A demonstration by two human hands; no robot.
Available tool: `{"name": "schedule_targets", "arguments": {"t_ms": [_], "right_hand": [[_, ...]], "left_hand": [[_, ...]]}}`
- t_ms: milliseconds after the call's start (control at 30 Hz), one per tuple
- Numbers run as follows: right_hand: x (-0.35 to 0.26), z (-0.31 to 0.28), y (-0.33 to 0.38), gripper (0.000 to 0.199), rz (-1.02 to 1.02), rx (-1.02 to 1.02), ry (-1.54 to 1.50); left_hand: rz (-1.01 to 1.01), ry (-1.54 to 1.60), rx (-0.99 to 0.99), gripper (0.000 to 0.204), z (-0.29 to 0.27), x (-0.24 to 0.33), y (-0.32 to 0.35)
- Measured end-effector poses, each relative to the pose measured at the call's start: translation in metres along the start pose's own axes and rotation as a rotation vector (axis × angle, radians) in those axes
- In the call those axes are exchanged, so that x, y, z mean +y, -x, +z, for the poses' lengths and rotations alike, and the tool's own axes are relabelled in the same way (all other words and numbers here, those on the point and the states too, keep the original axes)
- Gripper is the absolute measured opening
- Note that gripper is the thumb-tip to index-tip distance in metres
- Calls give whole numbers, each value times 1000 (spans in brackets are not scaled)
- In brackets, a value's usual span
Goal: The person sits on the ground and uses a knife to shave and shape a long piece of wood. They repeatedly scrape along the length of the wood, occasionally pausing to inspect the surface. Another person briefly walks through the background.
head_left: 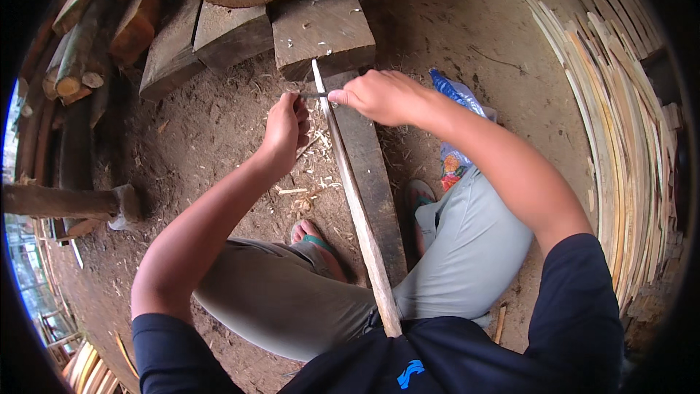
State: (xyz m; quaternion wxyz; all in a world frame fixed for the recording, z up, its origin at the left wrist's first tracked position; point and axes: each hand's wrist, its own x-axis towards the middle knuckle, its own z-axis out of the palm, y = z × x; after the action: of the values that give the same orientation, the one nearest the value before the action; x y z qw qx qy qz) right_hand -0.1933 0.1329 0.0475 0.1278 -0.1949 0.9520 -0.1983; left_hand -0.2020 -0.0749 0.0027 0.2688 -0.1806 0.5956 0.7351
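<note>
A long wooden stick (353, 193) runs from my lap to a sawn wood block (321, 29), its far end pale and tapered, touching or just over the block's near edge. Across the stick near that end lies a narrow dark blade (313, 95), held at both sides like a drawknife. My left hand (284, 128) is closed round the blade's left end. From the right, my right hand (383, 96) grips the other end, thumb along it. Whatever handles the blade has are hidden in my fists.
A plank (375, 182) lies under the stick, between my sandalled feet. Pale shavings (313, 171) litter the dirt floor. Timber blocks (233, 29) and logs (71, 80) are stacked at the far left. Long wood strips (620, 153) lie along the right; a colourful plastic bag (456, 153) sits by my right knee.
</note>
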Motion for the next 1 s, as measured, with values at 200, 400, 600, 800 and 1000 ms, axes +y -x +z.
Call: {"name": "schedule_targets", "arguments": {"t_ms": [200, 400, 600, 800, 1000], "right_hand": [[-33, -11, 70, 50, -1, -33, -144], [-39, 12, 111, 40, -143, 1, -95], [-34, 48, 109, 41, -130, 28, 36], [-15, 43, 111, 44, -164, -12, 70], [-15, 43, 111, 47, -39, -84, 73]], "left_hand": [[-90, 0, 35, 25, 14, -1, 97], [1, 243, 297, 31, 47, -62, 154], [247, 404, 485, 31, 65, -113, 127], [409, 270, 518, 33, 67, -133, 108], [321, 248, 417, 29, 63, -138, 105]]}}
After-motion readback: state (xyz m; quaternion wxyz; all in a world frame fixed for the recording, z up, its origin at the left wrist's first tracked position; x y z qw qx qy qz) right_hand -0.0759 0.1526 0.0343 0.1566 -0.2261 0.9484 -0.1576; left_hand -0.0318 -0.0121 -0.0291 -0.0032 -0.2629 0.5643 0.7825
